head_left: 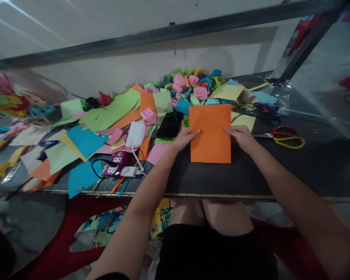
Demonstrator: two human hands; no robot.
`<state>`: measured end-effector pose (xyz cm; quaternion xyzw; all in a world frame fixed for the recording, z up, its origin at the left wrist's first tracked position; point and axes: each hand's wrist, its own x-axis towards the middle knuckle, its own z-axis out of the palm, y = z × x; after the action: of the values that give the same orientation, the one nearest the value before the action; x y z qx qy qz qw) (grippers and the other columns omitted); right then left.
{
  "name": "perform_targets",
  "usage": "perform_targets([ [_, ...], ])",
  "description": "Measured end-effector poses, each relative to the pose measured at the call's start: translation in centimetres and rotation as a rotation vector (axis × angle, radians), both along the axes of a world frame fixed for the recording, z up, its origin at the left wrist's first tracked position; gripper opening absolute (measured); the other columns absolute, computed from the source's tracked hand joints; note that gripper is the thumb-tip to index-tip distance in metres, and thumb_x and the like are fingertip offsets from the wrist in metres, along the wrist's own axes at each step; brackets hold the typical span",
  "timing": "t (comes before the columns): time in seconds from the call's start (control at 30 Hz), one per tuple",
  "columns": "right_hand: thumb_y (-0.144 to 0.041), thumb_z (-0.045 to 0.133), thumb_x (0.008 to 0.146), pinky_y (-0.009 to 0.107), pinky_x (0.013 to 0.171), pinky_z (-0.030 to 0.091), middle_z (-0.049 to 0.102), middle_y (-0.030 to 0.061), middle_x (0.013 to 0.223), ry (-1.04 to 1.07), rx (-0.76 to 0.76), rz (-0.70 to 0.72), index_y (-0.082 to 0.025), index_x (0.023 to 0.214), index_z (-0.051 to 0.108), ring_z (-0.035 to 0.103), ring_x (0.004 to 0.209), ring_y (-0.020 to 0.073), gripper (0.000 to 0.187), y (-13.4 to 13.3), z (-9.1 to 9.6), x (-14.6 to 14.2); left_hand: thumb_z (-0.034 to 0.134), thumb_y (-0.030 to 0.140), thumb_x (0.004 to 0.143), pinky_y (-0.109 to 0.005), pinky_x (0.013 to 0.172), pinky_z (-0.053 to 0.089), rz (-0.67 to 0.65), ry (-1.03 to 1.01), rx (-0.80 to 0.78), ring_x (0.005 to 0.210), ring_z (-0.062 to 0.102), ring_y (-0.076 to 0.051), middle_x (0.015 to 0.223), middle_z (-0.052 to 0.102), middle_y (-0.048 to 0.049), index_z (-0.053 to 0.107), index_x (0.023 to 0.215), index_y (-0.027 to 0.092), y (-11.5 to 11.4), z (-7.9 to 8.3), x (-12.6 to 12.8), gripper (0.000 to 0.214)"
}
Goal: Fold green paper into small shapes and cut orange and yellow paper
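An orange sheet of paper (pixel 210 133) lies on the dark tabletop (pixel 280 171) in front of me, with a crease across its middle. My left hand (pixel 185 138) grips its left edge, fingers curled over the paper. My right hand (pixel 242 137) holds the right edge the same way, thumb on top. Both hands sit at the height of the crease.
Loose coloured paper sheets (pixel 105 116) cover the table's left half. A pile of small folded paper pieces (pixel 189 85) lies behind the orange sheet. A black phone (pixel 169 125), a white power bank (pixel 135 134), scissors (pixel 286 138) and a glue gun (pixel 266 109) lie nearby.
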<state>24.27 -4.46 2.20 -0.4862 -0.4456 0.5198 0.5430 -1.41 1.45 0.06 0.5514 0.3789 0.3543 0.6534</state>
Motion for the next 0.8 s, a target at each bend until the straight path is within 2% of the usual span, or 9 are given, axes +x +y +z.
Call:
perform_targets([
  [0.17, -0.061, 0.092, 0.055, 0.044, 0.081, 0.063, 0.078, 0.004, 0.076, -0.032, 0.076, -0.094, -0.025, 0.07, 0.078, 0.076, 0.086, 0.0279, 0.042, 0.31, -0.36, -0.04, 0.088, 0.054, 0.069, -0.028, 0.073, 0.059, -0.066, 0.078, 0.036, 0.078, 0.075, -0.018, 0.087, 0.079, -0.0076, 0.077, 0.088, 0.014, -0.16, 0.35, 0.2, 0.046],
  [0.33, -0.064, 0.09, 0.057, 0.043, 0.075, 0.063, 0.078, 0.0063, 0.077, -0.018, 0.01, -0.103, -0.024, 0.071, 0.075, 0.076, 0.086, 0.0301, 0.045, 0.52, -0.49, 0.16, 0.087, 0.051, 0.07, -0.024, 0.064, 0.057, -0.088, 0.164, 0.07, 0.071, 0.072, -0.016, 0.087, 0.08, -0.0071, 0.078, 0.085, 0.015, -0.46, 0.87, 0.0, 0.04],
  [0.47, -0.066, 0.088, 0.058, 0.039, 0.075, 0.062, 0.076, 0.0052, 0.075, -0.015, 0.045, -0.145, -0.023, 0.063, 0.071, 0.076, 0.081, 0.0273, 0.046, 0.61, -0.7, 0.27, 0.087, 0.047, 0.07, -0.026, 0.066, 0.059, -0.165, 0.193, 0.104, 0.075, 0.074, -0.018, 0.09, 0.08, -0.008, 0.08, 0.086, 0.017, -0.38, 0.65, -0.13, 0.035],
  [0.6, -0.069, 0.081, 0.067, 0.038, 0.069, 0.06, 0.075, 0.0057, 0.074, -0.044, 0.084, -0.201, -0.023, 0.063, 0.069, 0.075, 0.079, 0.0267, 0.049, 0.77, -0.88, 0.54, 0.087, 0.048, 0.07, -0.027, 0.068, 0.058, -0.256, 0.284, 0.116, 0.077, 0.074, -0.019, 0.09, 0.081, -0.0074, 0.081, 0.087, 0.017, -0.14, 0.21, -0.35, 0.036],
  [0.7, -0.073, 0.078, 0.07, 0.037, 0.07, 0.061, 0.076, 0.0067, 0.08, -0.062, 0.105, -0.214, -0.022, 0.069, 0.072, 0.075, 0.082, 0.0268, 0.052, 0.75, -0.73, 0.58, 0.087, 0.051, 0.069, -0.027, 0.07, 0.058, -0.294, 0.304, 0.083, 0.079, 0.074, -0.018, 0.094, 0.081, -0.0075, 0.082, 0.089, 0.017, -0.18, 0.36, -0.54, 0.04],
  [0.8, -0.076, 0.076, 0.07, 0.038, 0.08, 0.062, 0.079, 0.0068, 0.094, -0.046, 0.152, -0.202, -0.023, 0.083, 0.078, 0.075, 0.095, 0.027, 0.055, 0.71, -0.49, 0.51, 0.088, 0.05, 0.067, -0.027, 0.07, 0.057, -0.298, 0.286, 0.037, 0.08, 0.073, -0.018, 0.098, 0.081, -0.0082, 0.082, 0.091, 0.017, -0.42, 0.83, -0.57, 0.04],
])
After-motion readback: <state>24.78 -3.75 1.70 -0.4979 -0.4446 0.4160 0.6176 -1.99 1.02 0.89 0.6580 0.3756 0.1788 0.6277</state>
